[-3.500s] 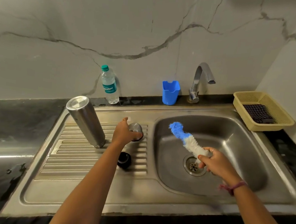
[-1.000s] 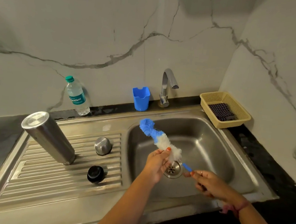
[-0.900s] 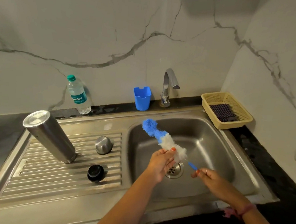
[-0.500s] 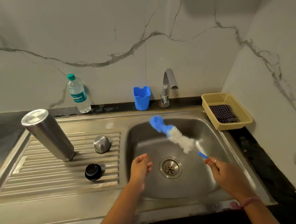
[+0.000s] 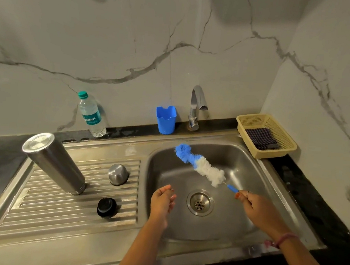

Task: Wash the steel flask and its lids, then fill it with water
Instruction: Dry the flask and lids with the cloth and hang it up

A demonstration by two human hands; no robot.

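- A bottle brush (image 5: pixel 200 166) is held by its blue handle in the right hand (image 5: pixel 256 208), the fingers (image 5: pixel 241 196) pinched round it, its blue tip raised over the sink basin (image 5: pixel 241 164).
- The left hand (image 5: pixel 161 201) is held over the basin's left edge, fingers loosely curved, nothing gripped.
- The steel flask (image 5: pixel 53 161) is stood upside down on the ribbed drainboard (image 5: pixel 55 208).
- A steel lid (image 5: pixel 118 174) and a black lid (image 5: pixel 106 207) are set on the drainboard, right of the flask.
- A plastic bottle (image 5: pixel 90 114), a blue cup (image 5: pixel 165 119) and a tap (image 5: pixel 196 106) are seen behind the sink.
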